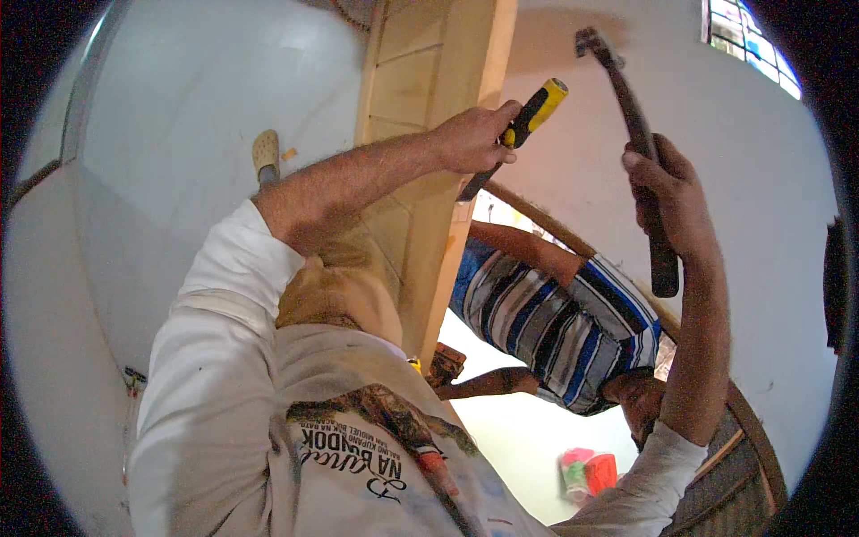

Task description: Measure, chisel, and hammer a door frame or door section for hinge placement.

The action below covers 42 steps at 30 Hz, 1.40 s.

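My left hand (pixel 483 139) grips a chisel with a yellow and black handle (pixel 539 109). Its flat metal blade (pixel 474 184) rests at the edge of a pale wooden panelled door (pixel 403 80), though the very tip is hard to make out. To the right, my right hand (pixel 662 188) is closed round the handle of a hammer (pixel 637 112), whose head is raised above and to the right of the chisel.
A co-worker in a striped shirt (pixel 555 331) is beyond the door, an arm reaching toward it. Red and green items (pixel 591 470) lie on the pale floor. My foot in a beige clog (pixel 266 154) is at left. White walls (pixel 752 161) and a barred window (pixel 747 40) surround us.
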Motion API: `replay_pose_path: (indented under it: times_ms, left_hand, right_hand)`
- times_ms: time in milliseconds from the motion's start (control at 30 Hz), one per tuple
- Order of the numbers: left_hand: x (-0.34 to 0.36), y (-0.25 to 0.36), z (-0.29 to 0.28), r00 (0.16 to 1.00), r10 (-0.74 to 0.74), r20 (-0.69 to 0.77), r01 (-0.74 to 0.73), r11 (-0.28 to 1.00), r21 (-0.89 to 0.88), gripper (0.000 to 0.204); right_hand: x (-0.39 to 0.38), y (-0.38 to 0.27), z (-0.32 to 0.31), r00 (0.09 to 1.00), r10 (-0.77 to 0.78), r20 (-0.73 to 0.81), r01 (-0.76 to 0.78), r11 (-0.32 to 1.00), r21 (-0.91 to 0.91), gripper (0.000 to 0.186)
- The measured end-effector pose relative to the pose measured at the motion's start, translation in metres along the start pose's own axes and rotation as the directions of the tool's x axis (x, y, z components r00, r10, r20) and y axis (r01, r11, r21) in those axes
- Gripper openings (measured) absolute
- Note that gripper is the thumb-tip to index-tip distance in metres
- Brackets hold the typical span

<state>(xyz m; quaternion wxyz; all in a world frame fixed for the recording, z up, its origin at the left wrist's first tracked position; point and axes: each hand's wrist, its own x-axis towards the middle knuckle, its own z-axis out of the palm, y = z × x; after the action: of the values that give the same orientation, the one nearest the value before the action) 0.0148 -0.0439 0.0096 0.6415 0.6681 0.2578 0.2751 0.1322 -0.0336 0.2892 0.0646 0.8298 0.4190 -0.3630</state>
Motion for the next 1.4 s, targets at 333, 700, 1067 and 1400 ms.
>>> replay_pose_path:
  times_ms: [333, 700, 1067, 1400]
  left_hand:
    - [-0.001, 0.018, -0.012, 0.994, -0.097, 0.046, 0.100, 0.993, -0.065, 0.068]
    - [-0.013, -0.002, 0.013, 0.996, 0.065, 0.068, -0.065, 0.998, -0.014, 0.068]
    - [-0.027, -0.009, 0.019, 0.989, -0.142, 0.039, 0.135, 0.982, 0.131, 0.052]
    - [-0.029, -0.017, 0.025, 0.999, -0.030, -0.035, 0.034, 0.993, 0.111, 0.054]
  right_hand:
    - [-0.016, 0.020, 0.007, 0.994, -0.070, -0.081, 0.081, 0.987, 0.137, 0.029]
    - [-0.015, 0.035, 0.027, 0.999, -0.026, -0.021, 0.027, 0.998, 0.061, 0.030]
    - [-0.011, 0.040, 0.022, 0.998, -0.058, -0.024, 0.059, 0.996, 0.066, 0.031]
    - [0.008, 0.016, 0.017, 1.000, -0.007, 0.003, 0.007, 1.000, -0.031, 0.033]
